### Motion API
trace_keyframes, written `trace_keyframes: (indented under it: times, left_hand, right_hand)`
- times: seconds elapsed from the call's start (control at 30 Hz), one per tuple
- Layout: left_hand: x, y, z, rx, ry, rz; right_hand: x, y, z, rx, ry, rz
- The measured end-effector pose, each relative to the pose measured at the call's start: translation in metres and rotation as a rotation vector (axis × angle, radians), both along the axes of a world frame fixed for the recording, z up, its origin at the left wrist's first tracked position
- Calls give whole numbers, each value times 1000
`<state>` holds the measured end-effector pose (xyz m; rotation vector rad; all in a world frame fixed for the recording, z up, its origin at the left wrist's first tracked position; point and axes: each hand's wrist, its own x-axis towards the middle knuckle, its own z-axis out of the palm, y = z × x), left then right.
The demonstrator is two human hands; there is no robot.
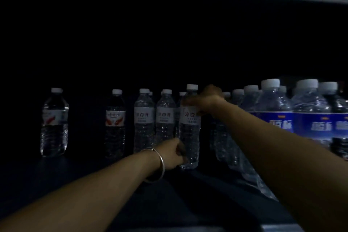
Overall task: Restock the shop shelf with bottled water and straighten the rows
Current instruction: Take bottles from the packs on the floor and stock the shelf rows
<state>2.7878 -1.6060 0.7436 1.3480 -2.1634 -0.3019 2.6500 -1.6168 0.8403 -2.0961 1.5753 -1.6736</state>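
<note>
You had both hands on one bottle (189, 128), left hand (172, 153) fingers curled at its base, right hand (208, 98) gripping its shoulder; the left of the shelf (84, 167) stood sparse.

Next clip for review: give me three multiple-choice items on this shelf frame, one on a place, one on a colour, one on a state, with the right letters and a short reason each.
1. Where do the blue-label bottles stand?
A. far left
B. right end of the shelf
C. on the upper shelf

2. What colour is the cap of the held bottle?
A. white
B. red
C. green

3. How is the held bottle gripped?
A. by one hand only
B. by neither hand
C. by both hands

Key:
1 B: the blue labels sit right of the held bottle.
2 A: its cap shows white above the right hand.
3 C: the right hand takes its shoulder while the left hand, with a bangle at the wrist, holds near its base.
</note>
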Motion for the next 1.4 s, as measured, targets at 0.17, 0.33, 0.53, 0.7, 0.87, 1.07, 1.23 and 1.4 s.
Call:
trace_keyframes:
  times: [0.17,0.33,0.53,0.7,0.87,1.07,1.23,1.4]
  left_hand:
    - [0,-22,-5,45,-70,17]
    - [1,-31,-5,29,-97,20]
    - [-2,-34,-2,36,-123,26]
    - [-5,-34,1,58,-183,5]
    - [-8,-40,0,53,-235,18]
    - [-9,-40,0,28,-271,39]
    - [-11,-36,1,41,-296,47]
    - [-12,-22,6,15,-324,68]
  right_hand:
    - [4,-29,-4,-16,26,-16]
    - [9,-51,-5,-10,-3,-22]
    - [8,-55,-3,-17,57,-82]
    - [9,-54,-3,15,34,-69]
    - [8,-54,-5,19,10,-55]
    - [9,-53,-9,22,42,-52]
    - [5,-54,-13,62,53,-87]
    - [6,-46,-17,82,258,-181]
